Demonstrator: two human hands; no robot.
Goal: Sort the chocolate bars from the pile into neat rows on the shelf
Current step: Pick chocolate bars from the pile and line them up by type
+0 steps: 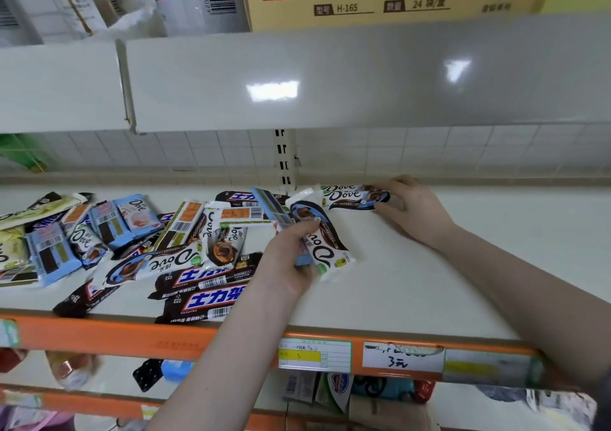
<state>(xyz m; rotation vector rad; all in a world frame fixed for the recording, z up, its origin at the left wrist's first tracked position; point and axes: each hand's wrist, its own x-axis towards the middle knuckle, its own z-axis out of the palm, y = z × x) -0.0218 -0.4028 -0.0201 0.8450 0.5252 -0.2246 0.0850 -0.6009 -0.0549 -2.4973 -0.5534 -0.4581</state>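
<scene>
Chocolate bars (185,252) lay mostly in a loose pile on the left half of the shelf (429,265), wrappers crossing one another at every angle: Dove bars in white, pale blue and green, and dark Snickers bars (211,305) nearest the orange front edge (132,334). My left hand (291,258) was clamped on a small bunch from that pile, with a white Dove bar (325,242) on top and a pale blue bar (272,209) sticking out behind it toward the back. My right hand (410,209) reached to the back of the shelf, its fingers pinching the end of a couple of white Dove bars (355,195) that lay flat side by side, just beside the upright post (286,162).

Those bars were the only sign of a row (and a short one at that), so I judged the sorting barely begun. The stretch of shelf to the right of my hands carried no bars at all. Nearly the whole pile was left to sort by kind and lay out, including the bunch in my left hand.

A yellow price label (314,354) and a handwritten tag (403,358) sat on the front rail.
</scene>
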